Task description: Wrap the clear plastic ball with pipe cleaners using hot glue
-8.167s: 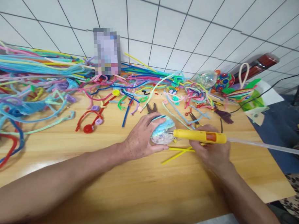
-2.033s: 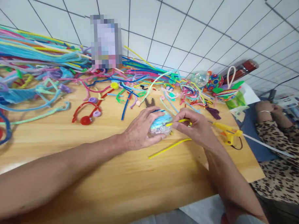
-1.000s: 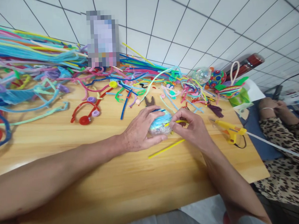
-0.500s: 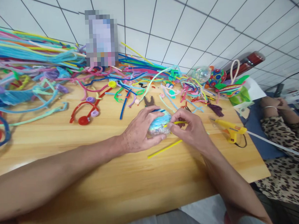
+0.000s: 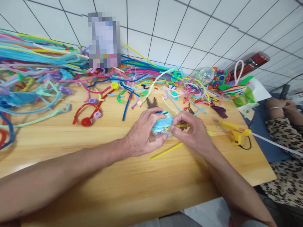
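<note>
My left hand [image 5: 144,132] is wrapped round a clear ball [image 5: 163,123] partly covered in light blue, green and dark blue pipe cleaners. Between the thumb and fingers of my right hand [image 5: 191,128] is a yellow pipe cleaner [image 5: 180,126], its tip against the ball's right side. Another yellow pipe cleaner piece [image 5: 166,151] lies on the table just below the ball. Dark-handled pliers [image 5: 151,103] rest behind my left hand, their other end hidden.
A yellow glue gun [image 5: 234,130] with a white glue stick lies at the right. Pipe cleaners [image 5: 40,52] pile along the wall. Finished-looking colourful balls [image 5: 220,77] stand at the back right. Beyond the table edge sits a person in a leopard-print garment [image 5: 286,135].
The view has shifted slightly. Both hands keep their hold on the ball and the yellow pipe cleaner, with barely any movement of the fingers.
</note>
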A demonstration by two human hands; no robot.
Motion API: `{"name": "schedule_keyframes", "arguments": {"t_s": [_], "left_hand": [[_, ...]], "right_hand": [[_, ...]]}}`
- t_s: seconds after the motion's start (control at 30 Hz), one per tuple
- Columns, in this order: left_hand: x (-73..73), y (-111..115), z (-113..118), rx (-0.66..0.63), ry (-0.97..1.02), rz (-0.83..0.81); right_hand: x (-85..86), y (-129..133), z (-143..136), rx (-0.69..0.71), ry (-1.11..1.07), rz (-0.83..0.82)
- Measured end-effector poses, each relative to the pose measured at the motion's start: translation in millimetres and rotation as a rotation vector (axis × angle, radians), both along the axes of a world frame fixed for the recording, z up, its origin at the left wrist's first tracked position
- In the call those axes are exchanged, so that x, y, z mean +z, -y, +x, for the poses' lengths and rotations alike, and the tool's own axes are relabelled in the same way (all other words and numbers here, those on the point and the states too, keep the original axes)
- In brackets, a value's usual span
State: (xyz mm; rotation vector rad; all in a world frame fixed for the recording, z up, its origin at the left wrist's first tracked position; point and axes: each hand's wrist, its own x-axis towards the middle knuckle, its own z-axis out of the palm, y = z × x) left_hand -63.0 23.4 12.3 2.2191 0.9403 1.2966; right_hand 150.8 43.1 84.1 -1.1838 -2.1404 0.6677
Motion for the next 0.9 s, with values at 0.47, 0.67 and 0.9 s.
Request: {"name": "schedule_keyframes", "arguments": {"t_s": [0.47,0.67,0.9], "left_hand": [[-0.6,0,2,-0.001,0.004,0.031],[-4.1,0,3,0.017,0.008,0.041],[-6.8,-1,3,0.031,-0.008,0.057]], "right_hand": [[-4.7,9,-1,-0.014,0.102,0.331],[-6.3,14,-2,-0.036,0.177,0.479],[-5.7,17,-5,0.005,0.164,0.442]]}}
